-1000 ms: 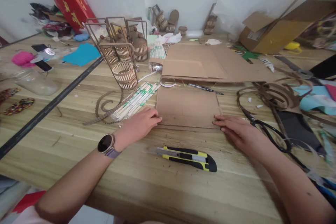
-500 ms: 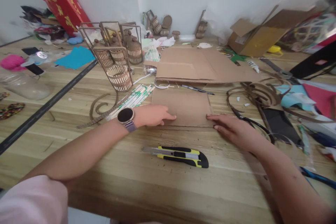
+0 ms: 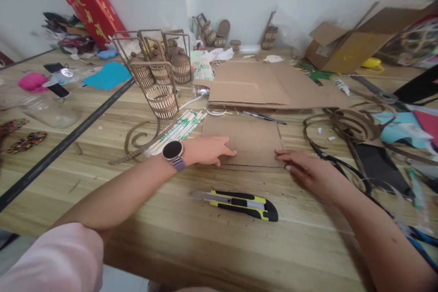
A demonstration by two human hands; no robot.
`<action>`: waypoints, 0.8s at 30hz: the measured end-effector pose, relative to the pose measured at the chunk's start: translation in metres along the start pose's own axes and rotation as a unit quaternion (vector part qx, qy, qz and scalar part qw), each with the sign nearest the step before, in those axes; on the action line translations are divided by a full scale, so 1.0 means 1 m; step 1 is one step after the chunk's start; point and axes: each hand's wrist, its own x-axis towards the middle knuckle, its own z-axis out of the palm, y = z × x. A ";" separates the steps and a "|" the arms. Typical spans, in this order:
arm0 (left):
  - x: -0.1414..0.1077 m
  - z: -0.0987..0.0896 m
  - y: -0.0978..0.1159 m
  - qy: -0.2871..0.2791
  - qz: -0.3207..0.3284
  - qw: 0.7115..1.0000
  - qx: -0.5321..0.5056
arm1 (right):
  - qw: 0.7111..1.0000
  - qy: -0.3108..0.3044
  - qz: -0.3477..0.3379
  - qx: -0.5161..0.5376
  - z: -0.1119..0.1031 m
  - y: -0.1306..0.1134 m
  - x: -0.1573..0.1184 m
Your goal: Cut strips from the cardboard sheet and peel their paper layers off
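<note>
A small flat piece of brown cardboard (image 3: 255, 141) lies on the wooden table in front of me. My left hand (image 3: 214, 149), a watch on its wrist, rests on the cardboard's left part with the index finger stretched out and the other fingers partly bent. At the right edge lies my right hand (image 3: 303, 166), fingers extended over the cardboard and thumb apart near its corner. Neither hand is wrapped round anything. Nearer to me is a yellow and black utility knife (image 3: 241, 204), blade pointing left. Behind the small piece lies a pen (image 3: 263, 117).
Larger cardboard sheets (image 3: 246, 83) lie farther back. Small bamboo baskets (image 3: 162, 100) with frames stand at the left, beside wrapped sticks (image 3: 181, 130). Coiled brown strips (image 3: 356, 123) and scissors (image 3: 345, 169) are on the right. An open carton (image 3: 356, 45) stands behind.
The whole view has shifted slightly, so things appear a little farther right. Both hands stay in about the same places on the cardboard, and the knife has not moved.
</note>
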 end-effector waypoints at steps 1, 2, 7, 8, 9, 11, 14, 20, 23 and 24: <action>0.000 0.000 0.000 -0.002 -0.002 1.000 -0.001 | 1.000 0.000 0.000 0.000 0.000 0.000 0.000; 0.000 0.000 0.000 -0.005 -0.004 1.000 -0.003 | 1.000 0.000 0.001 0.001 0.000 -0.001 0.000; 0.002 0.002 -0.003 -0.022 0.002 1.000 -0.015 | 1.000 0.005 0.002 0.003 0.001 -0.002 -0.002; 0.003 0.003 -0.004 -0.021 0.006 1.000 -0.016 | 1.000 0.005 0.003 0.004 0.001 -0.002 -0.002; 0.004 0.003 -0.005 -0.020 0.010 1.000 -0.015 | 1.000 0.005 0.003 0.004 0.002 -0.001 -0.002; 0.007 0.002 -0.006 -0.025 0.022 0.999 -0.014 | 1.000 0.005 0.006 0.004 0.003 -0.001 -0.002; 0.011 -0.006 -0.003 -0.056 0.031 0.998 -0.011 | 1.000 0.002 0.013 0.000 0.002 -0.002 -0.002; 0.020 -0.025 0.014 -0.092 0.041 0.994 0.031 | 0.999 -0.017 0.032 -0.019 -0.001 -0.010 -0.002; 0.024 -0.029 0.021 -0.086 0.037 0.994 0.048 | 0.998 -0.038 0.042 -0.034 -0.005 -0.014 -0.001; 0.025 -0.030 0.022 -0.088 0.036 0.994 0.050 | 0.997 -0.048 0.045 -0.041 -0.006 -0.014 0.001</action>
